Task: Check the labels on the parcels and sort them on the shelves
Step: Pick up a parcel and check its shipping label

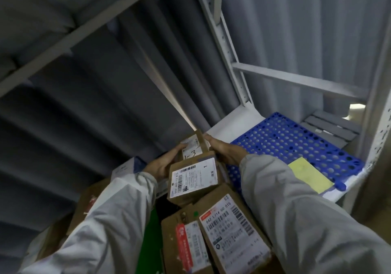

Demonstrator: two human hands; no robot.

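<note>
Head view. Nearest you: two labelled cardboard parcels side by side, bigger one (pixel 234 235) with barcode label right, red-stickered one (pixel 186 242) left. Beyond them, third parcel (pixel 193 180), white label up. Your left hand (pixel 163 161) and right hand (pixel 224 149) flank small box (pixel 193 146) marked "1-3", fingers wrapped on its two sides, box pinched between them above third parcel. Right of your grip: white metal shelf (pixel 234 119) bearing blue perforated mat (pixel 296 144); yellow paper (pixel 309 174) lies on mat's near edge.
</note>
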